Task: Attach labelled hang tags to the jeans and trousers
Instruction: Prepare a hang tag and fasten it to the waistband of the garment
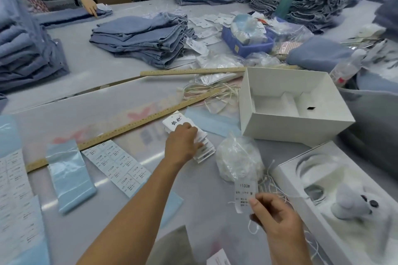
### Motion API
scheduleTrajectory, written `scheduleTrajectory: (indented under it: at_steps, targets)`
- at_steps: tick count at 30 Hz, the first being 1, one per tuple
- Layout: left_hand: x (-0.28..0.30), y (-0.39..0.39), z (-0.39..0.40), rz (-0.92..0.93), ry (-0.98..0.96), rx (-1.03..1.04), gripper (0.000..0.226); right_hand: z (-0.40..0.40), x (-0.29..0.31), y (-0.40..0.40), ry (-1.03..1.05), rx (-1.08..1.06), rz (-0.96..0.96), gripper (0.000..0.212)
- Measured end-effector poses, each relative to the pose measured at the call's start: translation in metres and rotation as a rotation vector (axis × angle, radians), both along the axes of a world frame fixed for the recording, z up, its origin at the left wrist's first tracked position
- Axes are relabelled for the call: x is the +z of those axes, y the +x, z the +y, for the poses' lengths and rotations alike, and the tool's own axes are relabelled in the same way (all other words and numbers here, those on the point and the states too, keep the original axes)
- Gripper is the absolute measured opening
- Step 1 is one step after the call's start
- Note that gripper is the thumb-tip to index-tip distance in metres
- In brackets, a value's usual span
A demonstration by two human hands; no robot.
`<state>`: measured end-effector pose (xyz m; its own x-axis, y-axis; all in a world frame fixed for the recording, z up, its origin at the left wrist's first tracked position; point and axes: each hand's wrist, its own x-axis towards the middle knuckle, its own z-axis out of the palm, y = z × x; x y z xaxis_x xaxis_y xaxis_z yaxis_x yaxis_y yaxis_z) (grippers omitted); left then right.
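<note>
My left hand (183, 141) reaches forward and rests on a fanned stack of white hang tags (206, 150) in the middle of the table, fingers curled over the top tags. My right hand (276, 216) pinches a small white size label (245, 193) printed 1103# M, held upright near the front. A clear bag of white strings (238, 160) lies between my hands. A sheet of size stickers (119, 165) lies to the left. Folded blue jeans (140, 38) are stacked at the back.
An open white box (288, 103) stands right of the tags. Another box with a plush toy (349, 202) is at the front right. Two wooden rulers (133, 125) cross the table. Another person's hand (91, 7) touches jeans at the back left. Blue backing sheets (69, 176) lie left.
</note>
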<state>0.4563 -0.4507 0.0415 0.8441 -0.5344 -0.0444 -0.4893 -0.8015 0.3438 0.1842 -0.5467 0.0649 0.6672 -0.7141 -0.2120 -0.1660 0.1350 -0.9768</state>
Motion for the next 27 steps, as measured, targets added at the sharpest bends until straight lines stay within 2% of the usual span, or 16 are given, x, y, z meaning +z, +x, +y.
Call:
scheduleTrajectory:
  at_steps: [3,5,6,10,12,15,18,19,20,21,23,24,26,27]
  targets:
    - [-0.002,0.010,0.003,0.050,-0.076,0.042,0.034,-0.005,-0.011,-0.013,0.043,-0.036,0.020,0.023]
    - [0.003,0.015,0.007,0.081,-0.086,0.054,0.024,-0.007,-0.017,-0.019,0.086,-0.071,0.031,0.026]
    - [0.006,0.016,0.008,0.066,-0.088,0.050,0.018,-0.008,-0.019,-0.022,0.101,-0.087,0.042,0.027]
    - [0.016,0.019,0.015,-0.137,-0.111,0.058,0.022,-0.008,-0.024,-0.028,0.143,-0.152,0.075,0.030]
    - [0.019,0.024,0.019,-0.148,-0.157,0.098,0.017,-0.009,-0.024,-0.029,0.167,-0.172,0.093,0.031]
    - [0.028,0.028,0.020,-0.026,-0.215,0.170,0.009,-0.009,-0.020,-0.028,0.235,-0.202,0.096,0.037]
    - [0.045,0.028,0.021,0.094,-0.294,0.238,0.015,-0.007,-0.010,-0.024,0.270,-0.221,0.093,0.033]
    - [0.057,0.025,0.025,0.054,-0.335,0.275,0.018,-0.005,-0.003,-0.023,0.279,-0.231,0.083,0.031]
    - [0.072,0.020,0.033,-0.079,-0.375,0.306,0.020,-0.004,0.004,-0.022,0.282,-0.245,0.063,0.026]
    - [0.087,0.010,0.045,-0.288,-0.414,0.301,0.020,-0.003,0.013,-0.021,0.284,-0.263,0.037,0.022]
    - [0.117,-0.033,0.080,-0.666,-0.505,0.161,0.015,0.000,0.035,-0.019,0.307,-0.277,-0.026,0.019]
    - [0.124,-0.063,0.098,-0.736,-0.501,0.019,0.011,0.003,0.046,-0.018,0.329,-0.270,-0.059,0.019]
    - [0.121,-0.137,0.135,-0.675,-0.403,-0.288,0.006,0.012,0.070,-0.019,0.374,-0.212,-0.106,0.020]
    - [0.114,-0.174,0.151,-0.619,-0.334,-0.382,0.012,0.019,0.080,-0.020,0.380,-0.155,-0.104,0.017]
